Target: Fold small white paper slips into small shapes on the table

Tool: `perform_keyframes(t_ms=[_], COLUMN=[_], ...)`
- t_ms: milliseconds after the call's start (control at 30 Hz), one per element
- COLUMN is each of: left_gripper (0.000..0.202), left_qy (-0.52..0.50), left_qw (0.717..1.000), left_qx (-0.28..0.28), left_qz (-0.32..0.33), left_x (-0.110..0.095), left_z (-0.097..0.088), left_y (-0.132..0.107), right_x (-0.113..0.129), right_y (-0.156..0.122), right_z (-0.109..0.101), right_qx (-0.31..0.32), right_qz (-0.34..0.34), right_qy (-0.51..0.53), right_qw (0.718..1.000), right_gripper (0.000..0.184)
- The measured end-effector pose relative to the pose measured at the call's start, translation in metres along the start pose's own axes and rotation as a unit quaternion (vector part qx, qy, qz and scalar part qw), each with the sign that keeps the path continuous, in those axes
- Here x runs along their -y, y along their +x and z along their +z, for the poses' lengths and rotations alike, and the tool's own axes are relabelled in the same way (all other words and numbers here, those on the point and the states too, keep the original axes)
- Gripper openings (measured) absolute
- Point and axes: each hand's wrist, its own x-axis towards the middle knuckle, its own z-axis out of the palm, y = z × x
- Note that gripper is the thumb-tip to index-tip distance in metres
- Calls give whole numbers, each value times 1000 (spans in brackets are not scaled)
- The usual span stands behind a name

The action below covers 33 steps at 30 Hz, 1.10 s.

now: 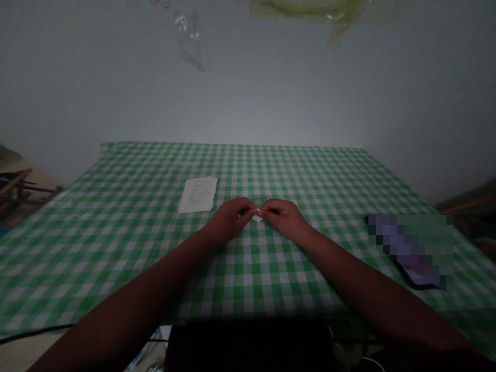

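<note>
Small white piece (pixel 258 218) pinched between both hands over the middle of a green-and-white checked tablecloth (pixel 310 178): left hand (pixel 231 219) and right hand (pixel 285 217) each have thumb and forefinger clamped on it, fingertips nearly meeting. Printed sheets (pixel 198 195) lie stacked beyond the left hand; a dark-edged flat object (pixel 405 253), mostly pixelated, lies well off to the right.

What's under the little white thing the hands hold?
Green-and-white checked tablecloth shows around the white piece; whatever it and the fingers cover can't be seen.
</note>
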Motion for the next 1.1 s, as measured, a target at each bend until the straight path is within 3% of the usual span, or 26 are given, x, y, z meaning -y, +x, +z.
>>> perform_keyframes(t_ms=[267, 467, 733, 900, 1100], left_gripper=[21, 22, 15, 7, 16], left_qy=[-4, -97, -132, -144, -55], left_qw=[999, 987, 981, 978, 993], left_qx=[-29, -75, -121, -139, -107], left_qz=[-46, -107, -78, -60, -14], left_x=[-1, 2, 4, 9, 7], left_z=[-4, -3, 2, 5, 1], left_y=[0, 1, -2, -1, -3], right_x=[-3, -4, -6, -6, -6], right_y=[2, 5, 5, 3, 2], right_z=[2, -1, 5, 7, 5], right_qx=[-39, -69, -79, -61, -64], right_qz=[26, 62, 73, 44, -3], right_qy=[63, 132, 214, 210, 171], right_qw=[997, 987, 971, 975, 983], right_gripper=[17, 17, 20, 20, 20])
